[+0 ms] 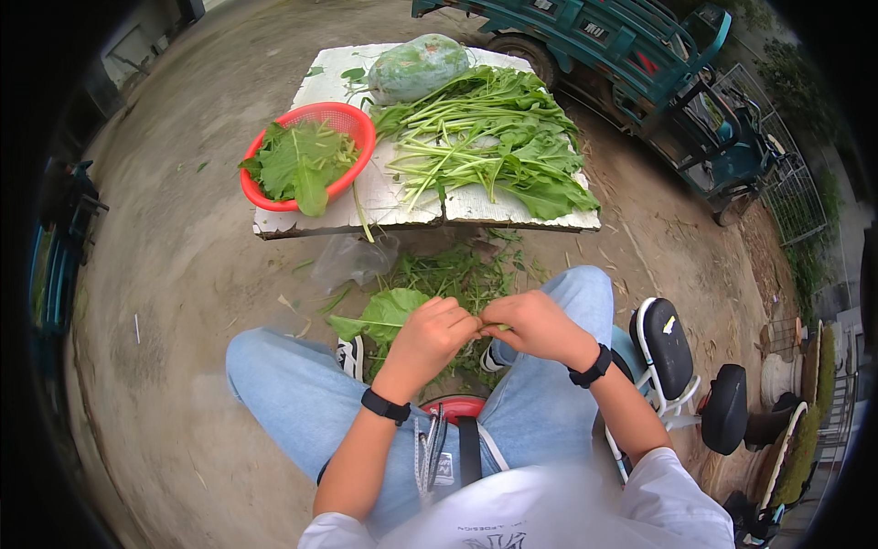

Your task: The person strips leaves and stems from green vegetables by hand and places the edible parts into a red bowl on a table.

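Observation:
Both of my hands meet above my lap, fingertips pinched close together on one leafy green. My left hand [442,325] grips its stem, and the broad leaf [392,312] sticks out to the left past the knuckles. A short end of the stem [503,327] shows at my right hand [525,322], whose fingers are closed on it. Ahead, a red plastic colander [368,147] holds picked leaves [295,161]. To its right lies a spread of leafy greens with long stems [480,137]. Behind them rests a large green melon-like gourd [420,67].
The low white table [405,206] has worn edges. Below it are a clear plastic bag [357,261] and scattered green trimmings [453,274]. A teal cargo tricycle [617,62] stands at the back right. A bike with a black seat [664,346] is close by my right leg.

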